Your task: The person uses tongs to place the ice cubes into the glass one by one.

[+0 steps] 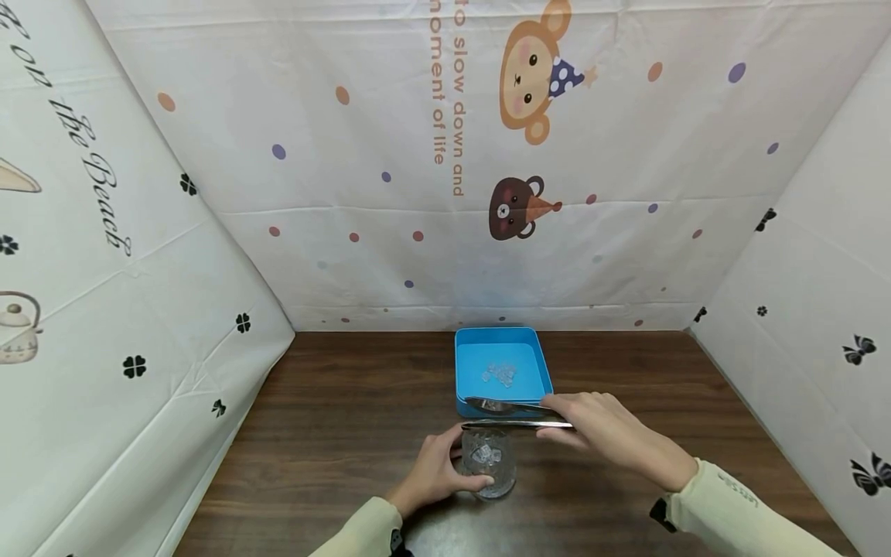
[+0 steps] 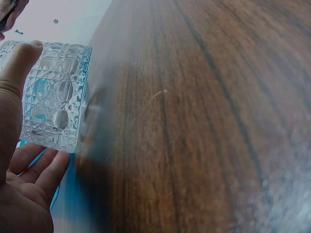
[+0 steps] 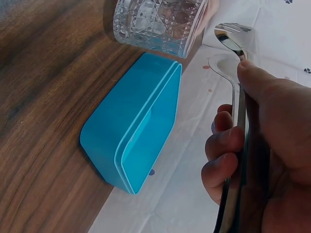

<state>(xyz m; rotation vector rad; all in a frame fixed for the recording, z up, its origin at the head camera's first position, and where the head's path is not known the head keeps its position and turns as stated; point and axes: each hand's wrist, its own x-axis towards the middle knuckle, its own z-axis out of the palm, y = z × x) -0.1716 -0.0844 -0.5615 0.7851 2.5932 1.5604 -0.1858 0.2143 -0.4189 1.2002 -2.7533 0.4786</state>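
Observation:
My left hand grips a clear cut-glass tumbler, thumb on the near side and fingers on the far side. Several clear, ice-like pieces lie inside it. My right hand holds metal serving tongs over the glass's rim. In the right wrist view the thumb presses one arm of the tongs and the fingers curl round the other. One tip looks fork-like, the other is a rounded spoon shape; they stand apart, and no piece shows between them.
Just behind the glass stands a blue rectangular box with more clear pieces on its floor. All this is on a dark wooden table, with printed white cloth behind and at both sides.

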